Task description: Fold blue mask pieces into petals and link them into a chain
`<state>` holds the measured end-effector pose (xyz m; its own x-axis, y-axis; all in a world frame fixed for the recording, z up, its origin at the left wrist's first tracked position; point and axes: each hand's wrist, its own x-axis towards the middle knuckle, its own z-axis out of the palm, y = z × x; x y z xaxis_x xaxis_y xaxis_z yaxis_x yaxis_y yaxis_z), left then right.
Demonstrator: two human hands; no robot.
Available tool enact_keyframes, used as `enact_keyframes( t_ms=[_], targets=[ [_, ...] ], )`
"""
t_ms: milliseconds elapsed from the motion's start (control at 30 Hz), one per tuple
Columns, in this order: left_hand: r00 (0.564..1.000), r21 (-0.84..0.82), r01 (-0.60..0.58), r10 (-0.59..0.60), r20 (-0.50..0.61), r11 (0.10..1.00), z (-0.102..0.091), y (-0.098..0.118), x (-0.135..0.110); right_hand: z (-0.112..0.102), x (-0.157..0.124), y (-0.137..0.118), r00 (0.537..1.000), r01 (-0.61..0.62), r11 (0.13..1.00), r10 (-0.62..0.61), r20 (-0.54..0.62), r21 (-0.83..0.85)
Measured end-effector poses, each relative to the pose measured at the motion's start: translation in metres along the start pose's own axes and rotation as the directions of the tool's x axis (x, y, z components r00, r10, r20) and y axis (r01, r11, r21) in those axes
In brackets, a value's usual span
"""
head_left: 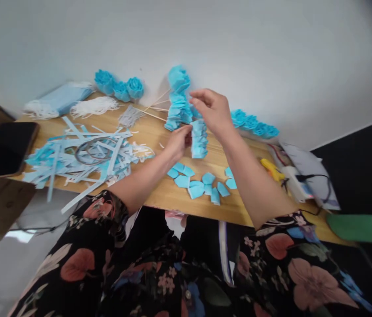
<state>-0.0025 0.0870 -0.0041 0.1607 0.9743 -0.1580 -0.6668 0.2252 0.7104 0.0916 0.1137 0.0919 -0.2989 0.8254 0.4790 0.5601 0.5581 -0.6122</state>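
Observation:
My left hand [180, 141] is closed, fingers curled and fingertips beside a column of stacked light-blue petals [199, 145]; what it grips, if anything, is hidden. Just above it, my right hand [210, 110] is raised, its thumb and index finger slightly apart with nothing visible between them. Behind the hands stands a taller pile of blue petals [177, 110], topped by a rounded blue piece [178, 78]. Thin wooden sticks [155, 114] poke out to its left. Loose blue petals [196, 190] with pointed ends lie on the wooden table [159, 193] in front.
Blue flowers [120, 86] line the wall at left, more flowers [255, 123] at right. Cut strips [83, 154], face masks [60, 99], white cords [93, 106] and a phone [6, 147] lie left. A yellow glue gun [272, 170] and power strip [296, 182] lie right.

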Motion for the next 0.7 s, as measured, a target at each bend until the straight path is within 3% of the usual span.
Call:
enact_keyframes(
  t_ms=[100, 200, 267, 367, 467, 567, 633, 700],
  targets=[
    [0.999, 0.034, -0.012, 0.011, 0.035, 0.999, 0.002, 0.001, -0.006, -0.038, -0.031, 0.034, 0.948, -0.277, 0.941, 0.301, -0.108, 0.193],
    [0.998, 0.077, 0.005, -0.009, 0.06, 0.997, 0.003, 0.003, -0.013, -0.049, -0.067, 0.043, 0.848, -0.486, 0.754, 0.53, 0.029, 0.443],
    [0.997, 0.123, 0.008, -0.018, 0.079, 0.992, 0.004, 0.003, -0.018, -0.047, -0.085, 0.041, 0.823, -0.532, 0.618, 0.538, 0.183, 0.579],
    [0.993, 0.217, -0.001, -0.024, 0.113, 0.976, 0.005, 0.001, -0.025, -0.042, -0.102, 0.039, 0.82, -0.541, 0.546, 0.511, 0.257, 0.639],
    [0.988, 0.336, -0.024, -0.029, 0.152, 0.941, 0.003, -0.001, -0.028, -0.039, -0.109, 0.046, 0.822, -0.531, 0.547, 0.518, 0.236, 0.647],
    [0.984, 0.49, -0.179, 0.152, 0.096, 0.853, -0.004, 0.0, -0.023, -0.034, -0.11, 0.059, 0.822, -0.541, 0.621, 0.534, 0.2, 0.567],
    [0.943, 0.584, -0.287, 0.33, 0.033, 0.76, -0.01, 0.002, -0.015, -0.029, -0.109, 0.068, 0.816, -0.568, 0.733, 0.561, 0.139, 0.374],
    [0.915, 0.635, -0.308, 0.404, -0.007, 0.709, -0.016, 0.004, -0.008, -0.028, -0.106, 0.075, 0.836, -0.547, 0.835, 0.538, 0.112, 0.069]
  ],
)
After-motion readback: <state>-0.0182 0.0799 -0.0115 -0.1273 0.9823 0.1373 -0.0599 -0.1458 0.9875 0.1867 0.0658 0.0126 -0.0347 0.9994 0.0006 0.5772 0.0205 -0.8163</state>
